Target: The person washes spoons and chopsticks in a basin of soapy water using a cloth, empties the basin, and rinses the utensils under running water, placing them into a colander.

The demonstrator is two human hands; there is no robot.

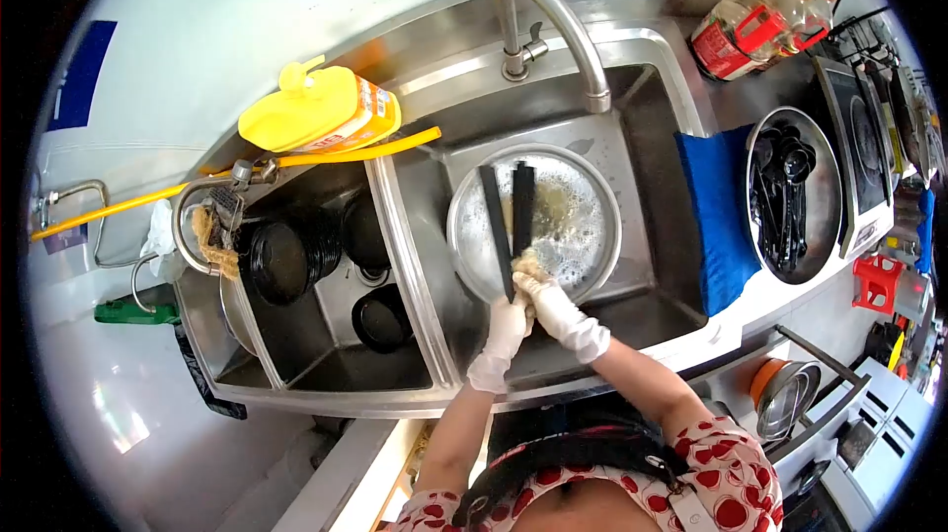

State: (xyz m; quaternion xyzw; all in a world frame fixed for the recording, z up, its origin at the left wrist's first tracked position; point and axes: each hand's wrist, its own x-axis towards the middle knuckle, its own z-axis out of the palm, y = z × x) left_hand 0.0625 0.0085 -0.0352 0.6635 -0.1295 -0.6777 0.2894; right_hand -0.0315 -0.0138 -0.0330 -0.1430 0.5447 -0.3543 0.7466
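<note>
My left hand [502, 337], in a white glove, is closed round the lower ends of long black sticks [523, 206]. They fan out in two groups over a round metal basin [457, 241] of foamy water [568, 201]. Close against it, my gloved right hand [555, 313] is closed on a tan scrubber [529, 264], which touches the sticks near their lower part. The basin sits in the right sink compartment [637, 152], below the curved faucet [573, 24].
Black bowls [279, 264] lie in the left compartment. A yellow jug [321, 113] and a yellow hose [346, 152] are behind it. To the right are a blue cloth [716, 216], a metal bowl of black spoons [832, 221], bottles [726, 43] and a cooktop [864, 137].
</note>
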